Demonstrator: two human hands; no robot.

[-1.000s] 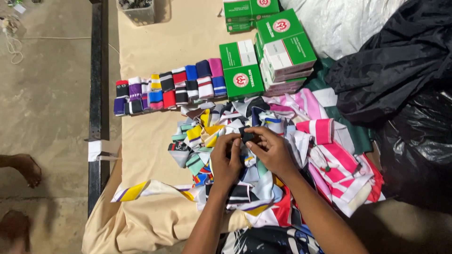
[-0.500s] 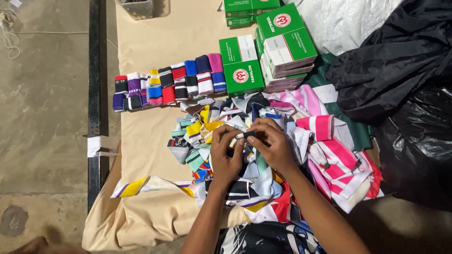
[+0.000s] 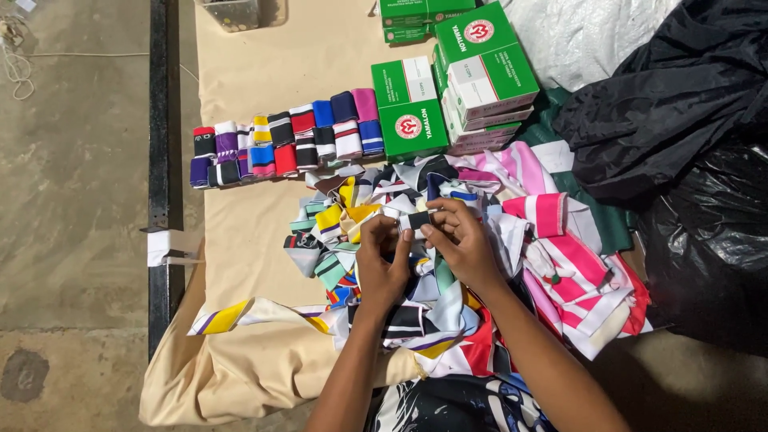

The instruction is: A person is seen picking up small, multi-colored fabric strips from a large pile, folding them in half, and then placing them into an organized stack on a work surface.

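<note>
Both my hands meet over a heap of striped fabric strips (image 3: 360,216) on a beige cloth. My left hand (image 3: 382,260) and my right hand (image 3: 458,236) together pinch a small rolled black-and-white strip (image 3: 416,220) between their fingertips. Behind the heap lies a double row of finished rolled strips (image 3: 284,140) in red, blue, purple, black and pink, side by side. More pink-and-white striped pieces (image 3: 576,264) lie to the right of my right forearm.
Green-and-white cardboard boxes (image 3: 480,72) are stacked at the back. A black plastic bag (image 3: 688,104) fills the right side, with a white sack (image 3: 592,32) behind it. A black rail (image 3: 158,160) runs along the left of the beige cloth (image 3: 248,240); concrete floor lies beyond.
My hands have kept working the small strip between the fingertips, now a tighter roll. The view shifted slightly, and a foot at the lower left has gone out of sight.
</note>
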